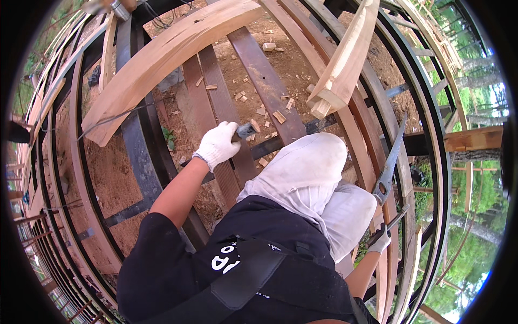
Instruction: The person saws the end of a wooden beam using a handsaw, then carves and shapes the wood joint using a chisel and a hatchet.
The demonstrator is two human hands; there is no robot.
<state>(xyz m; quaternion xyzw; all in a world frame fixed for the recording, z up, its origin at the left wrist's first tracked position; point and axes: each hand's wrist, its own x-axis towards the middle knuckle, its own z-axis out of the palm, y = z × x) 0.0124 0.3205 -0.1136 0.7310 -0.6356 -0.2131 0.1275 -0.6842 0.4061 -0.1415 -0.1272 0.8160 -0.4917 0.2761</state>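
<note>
My left hand (pixel 217 146), in a white work glove, is closed around a short dark-grey cylinder (pixel 247 129) with a worn brown round end. It may be a tool's handle; the rest is hidden by the glove. Low at the right, beside my bent knees, my gloved right hand (pixel 381 241) is closed on a dark bar-shaped tool (pixel 398 216), whose kind I cannot make out. Just beyond that hand a handsaw (pixel 386 178) lies along the beams, blade pointing away. Ahead on the right rests a pale timber with a notched end (pixel 330 101).
A large curved timber (pixel 172 51) lies across the frame at the left. Brown metal beams (pixel 265 78) and planks run around me with open gaps between them. Wood chips (pixel 279 116) litter the beams and the dirt ground below. Trees (pixel 480 216) stand at the right.
</note>
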